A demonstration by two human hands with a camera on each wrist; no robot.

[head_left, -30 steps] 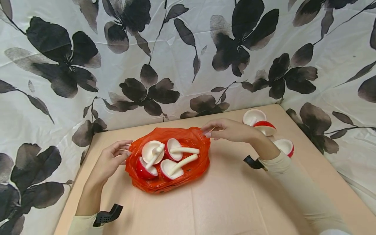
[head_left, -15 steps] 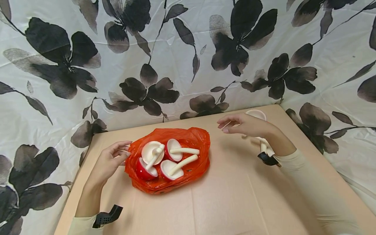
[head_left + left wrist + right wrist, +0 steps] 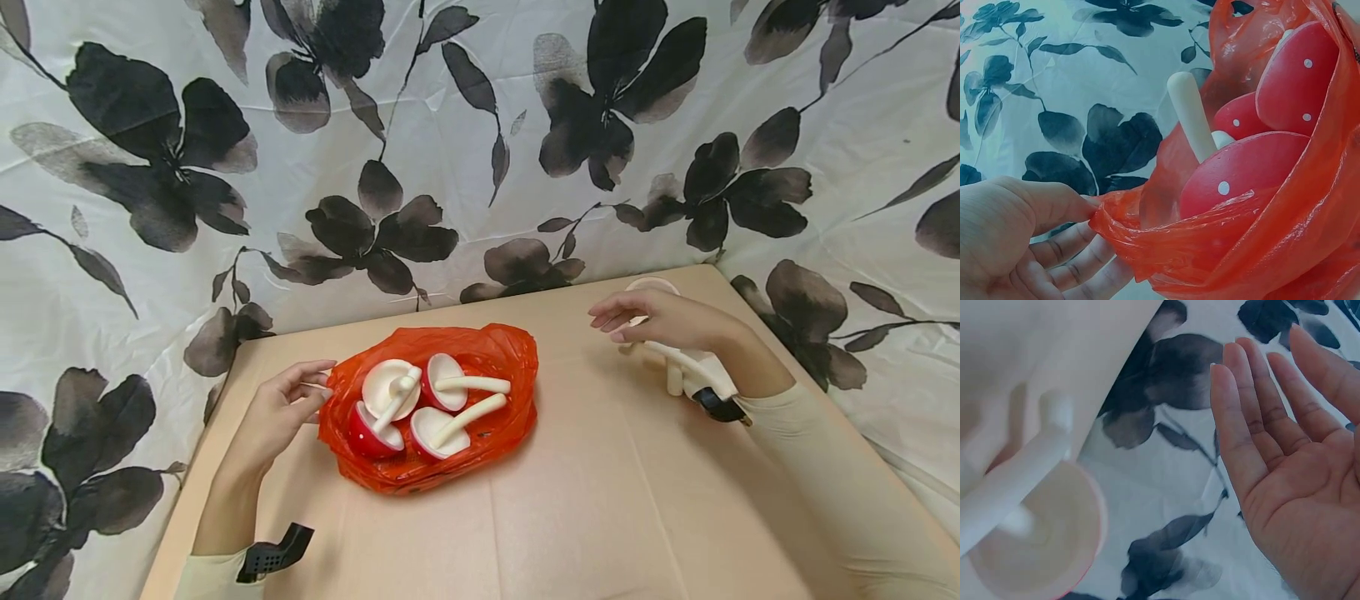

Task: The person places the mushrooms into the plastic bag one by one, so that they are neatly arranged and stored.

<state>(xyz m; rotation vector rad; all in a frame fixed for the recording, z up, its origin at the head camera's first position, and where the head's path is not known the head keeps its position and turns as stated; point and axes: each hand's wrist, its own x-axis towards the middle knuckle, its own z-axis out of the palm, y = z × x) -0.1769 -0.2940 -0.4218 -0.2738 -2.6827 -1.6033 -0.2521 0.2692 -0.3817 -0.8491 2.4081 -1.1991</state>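
Observation:
An orange-red plastic bag [image 3: 517, 367] lies mouth-up at the left middle of the table in the head view. Inside are several toy mushrooms [image 3: 442, 433] with white-dotted red caps and pale stems. My left hand [image 3: 277, 412] pinches the bag's left rim between thumb and fingers, as the left wrist view shows up close. At the right, my right hand [image 3: 660, 321] hovers with nothing held over more toy mushrooms [image 3: 678, 358], which it partly hides. Its fingers [image 3: 1235, 425] are straight in the right wrist view, beside a mushroom [image 3: 1054, 550] with its pale underside showing.
A light wooden table [image 3: 570, 500] carries everything. Behind it and along its sides hangs a white cloth [image 3: 480, 250] with a dark flower print. The loose mushrooms lie near the table's far right corner.
My right hand has left the bag's right edge and moved right, over the loose mushrooms. My left hand and the bag have stayed in place.

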